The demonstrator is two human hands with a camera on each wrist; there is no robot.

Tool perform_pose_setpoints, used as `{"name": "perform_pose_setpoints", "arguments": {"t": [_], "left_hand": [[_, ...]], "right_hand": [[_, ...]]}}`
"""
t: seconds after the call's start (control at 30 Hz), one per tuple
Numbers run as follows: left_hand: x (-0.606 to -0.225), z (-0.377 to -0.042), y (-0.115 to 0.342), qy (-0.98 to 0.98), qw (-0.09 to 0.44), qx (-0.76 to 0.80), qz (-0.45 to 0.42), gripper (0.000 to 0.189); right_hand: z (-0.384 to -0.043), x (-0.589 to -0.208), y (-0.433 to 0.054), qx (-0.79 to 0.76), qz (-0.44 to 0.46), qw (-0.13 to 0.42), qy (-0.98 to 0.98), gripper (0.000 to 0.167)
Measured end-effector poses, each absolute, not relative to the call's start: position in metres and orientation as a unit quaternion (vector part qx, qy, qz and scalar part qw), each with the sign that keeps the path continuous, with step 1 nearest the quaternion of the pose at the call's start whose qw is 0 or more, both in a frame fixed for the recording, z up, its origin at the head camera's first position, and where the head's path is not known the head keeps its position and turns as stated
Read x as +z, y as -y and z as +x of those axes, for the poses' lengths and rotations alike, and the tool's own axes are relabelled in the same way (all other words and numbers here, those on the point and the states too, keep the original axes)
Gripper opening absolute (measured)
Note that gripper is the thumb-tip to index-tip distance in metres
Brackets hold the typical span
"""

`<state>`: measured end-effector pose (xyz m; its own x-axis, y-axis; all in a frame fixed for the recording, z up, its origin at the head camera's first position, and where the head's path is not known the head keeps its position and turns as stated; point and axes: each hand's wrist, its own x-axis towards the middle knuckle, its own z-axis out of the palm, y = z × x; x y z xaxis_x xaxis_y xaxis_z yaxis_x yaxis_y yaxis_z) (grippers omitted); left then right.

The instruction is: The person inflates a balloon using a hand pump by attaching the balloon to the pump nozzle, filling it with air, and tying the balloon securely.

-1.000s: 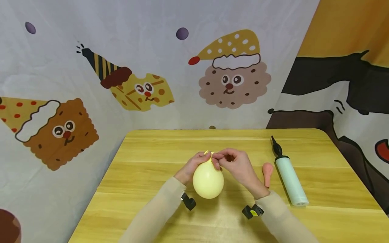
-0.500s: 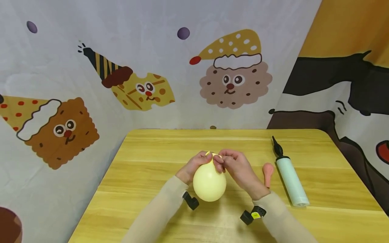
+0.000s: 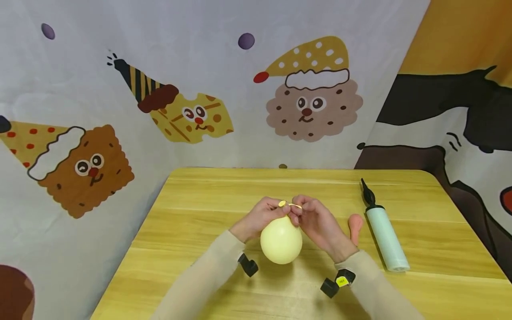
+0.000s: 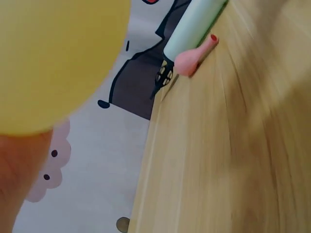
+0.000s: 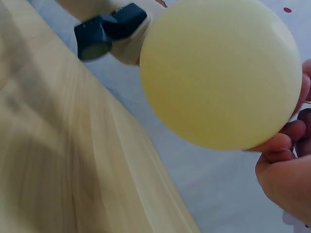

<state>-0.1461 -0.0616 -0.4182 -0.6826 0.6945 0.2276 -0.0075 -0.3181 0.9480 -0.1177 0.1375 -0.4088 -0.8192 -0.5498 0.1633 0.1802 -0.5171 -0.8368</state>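
Observation:
An inflated pale yellow balloon [image 3: 281,240] hangs with its round body down, above the table, between both hands. My left hand [image 3: 258,218] pinches its neck with thumb and fingers, and the small rolled mouth of the balloon shows above the thumb. Against the neck's other side, my right hand [image 3: 320,222] pinches a thin, stretched yellow strand that looks like part of the neck; where it joins is hidden by fingers. In the right wrist view the balloon [image 5: 221,73] covers much of the scene, with fingers [image 5: 277,143] touching its lower right side.
A flat pink balloon [image 3: 354,227] lies on the wooden table [image 3: 192,249], right of my right hand. Beside it lies a pale green hand pump [image 3: 386,238] with a black nozzle pointing to the back. A cartoon-printed cloth [image 3: 248,151] hangs behind the table.
The balloon and both hands have shifted slightly right in the head view. The balloon's mouth now stands out above the left thumb, and the strand at the right fingers is more visible.

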Motion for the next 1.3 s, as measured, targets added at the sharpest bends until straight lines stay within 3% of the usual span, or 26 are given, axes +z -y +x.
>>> {"name": "perform_pose_setpoints", "arguments": {"t": [0.2, 0.43, 0.57, 0.77, 1.03, 1.13, 1.3], "left_hand": [[-0.416, -0.143, 0.062, -0.586, 0.191, 0.763, 0.196, 0.019], [-0.414, -0.141, 0.060, -0.581, 0.174, 0.788, 0.104, 0.019], [-0.415, -0.138, 0.059, -0.570, 0.167, 0.799, 0.087, 0.019], [-0.416, -0.134, 0.056, -0.591, 0.144, 0.788, 0.096, 0.008], [-0.418, -0.130, 0.049, -0.629, 0.079, 0.754, 0.171, 0.017], [-0.419, -0.129, 0.049, -0.640, 0.073, 0.748, 0.161, 0.016], [-0.418, -0.131, 0.054, -0.661, 0.110, 0.733, 0.115, 0.020]], "right_hand": [[-0.121, -0.412, -0.142, -0.819, -0.225, 0.203, -0.486, 0.025], [-0.121, -0.409, -0.146, -0.717, -0.246, 0.158, -0.633, 0.010], [-0.120, -0.407, -0.146, -0.665, -0.249, 0.120, -0.694, 0.010], [-0.118, -0.405, -0.142, -0.636, -0.165, 0.065, -0.751, 0.011], [-0.116, -0.400, -0.142, -0.582, -0.082, -0.066, -0.806, 0.012], [-0.114, -0.403, -0.142, -0.535, -0.119, -0.148, -0.824, 0.019], [-0.115, -0.412, -0.140, -0.436, -0.246, -0.300, -0.812, 0.024]]}}
